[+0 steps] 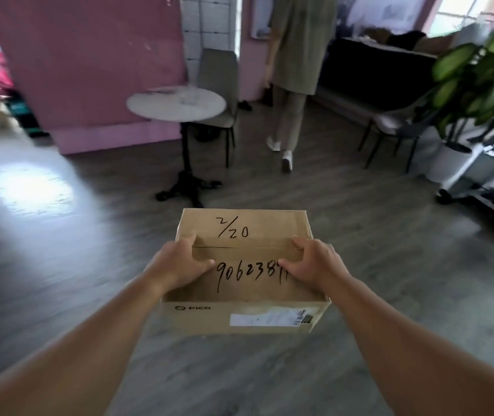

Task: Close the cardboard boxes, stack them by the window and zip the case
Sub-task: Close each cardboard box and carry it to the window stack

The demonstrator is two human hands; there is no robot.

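head view: the cardboard box [245, 271] is held out in front of the body above the wood floor [59, 250], flaps shut, handwritten numbers on top. the left hand [176, 265] grips the left edge, thumb on the lid, fingers curled over the side. the right hand [314, 265] grips the right edge the same way. a white label [269, 319] sits on the near side, below the hands. beyond the hands stand a round table [176, 103] and a person [293, 70]; a plant [480, 76] is far right.
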